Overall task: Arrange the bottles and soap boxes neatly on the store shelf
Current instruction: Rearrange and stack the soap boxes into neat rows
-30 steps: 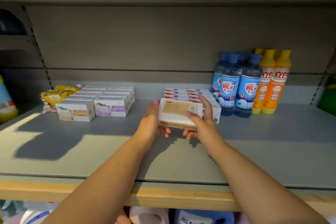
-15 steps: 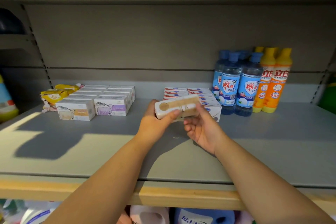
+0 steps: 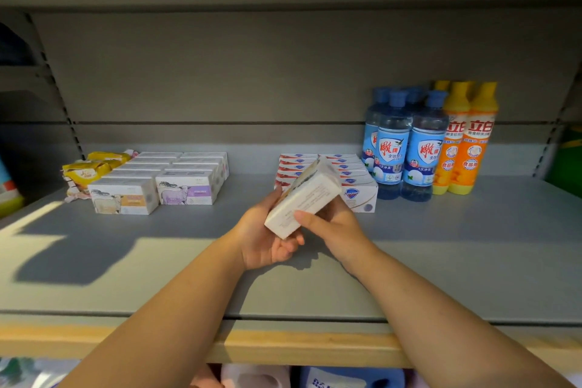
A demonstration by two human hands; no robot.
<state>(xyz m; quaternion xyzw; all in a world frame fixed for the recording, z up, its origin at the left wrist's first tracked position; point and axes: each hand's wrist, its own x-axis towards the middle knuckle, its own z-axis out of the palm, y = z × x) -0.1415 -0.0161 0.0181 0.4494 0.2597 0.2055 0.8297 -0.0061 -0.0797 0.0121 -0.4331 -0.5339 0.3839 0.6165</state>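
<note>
Head view showed both hands, left hand [image 3: 266, 241] and right hand [image 3: 335, 225], gripping a tilted white rectangular cardboard soap box [image 3: 304, 203] above the grey metal shelf [image 3: 472, 255], before red-and-white soap boxes [image 3: 359, 195].

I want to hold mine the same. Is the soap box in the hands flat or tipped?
Tipped. The soap box slants, its right end higher than its left, held between the left hand and right hand.

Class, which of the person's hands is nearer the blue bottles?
Right. The right hand holds the soap box front-left of the blue bottles; the left hand sits farther left.
</note>
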